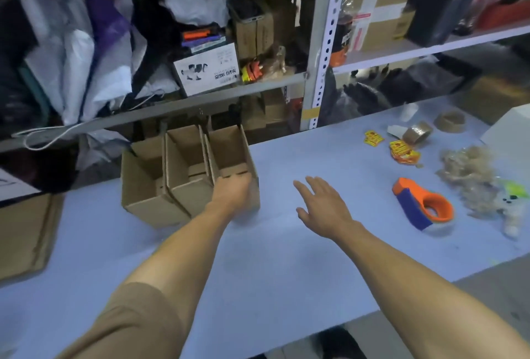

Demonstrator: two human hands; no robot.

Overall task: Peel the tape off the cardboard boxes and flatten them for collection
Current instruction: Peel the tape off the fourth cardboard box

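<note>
Three open-topped cardboard boxes (183, 175) stand side by side at the far edge of the blue table (258, 272), and the left hand (233, 189) grips the near rim of the rightmost box (232, 157), fingers hooked inside. The right hand (321, 203) hovers just beside it, spread and holding nothing. This looks like the fetching step: next, pull that box clear and find its tape seam; no tape shows from here.

Packing stockroom: cluttered steel shelving (324, 43), tape dispenser (424, 206) (orange-blue), worktable (258, 258).
</note>
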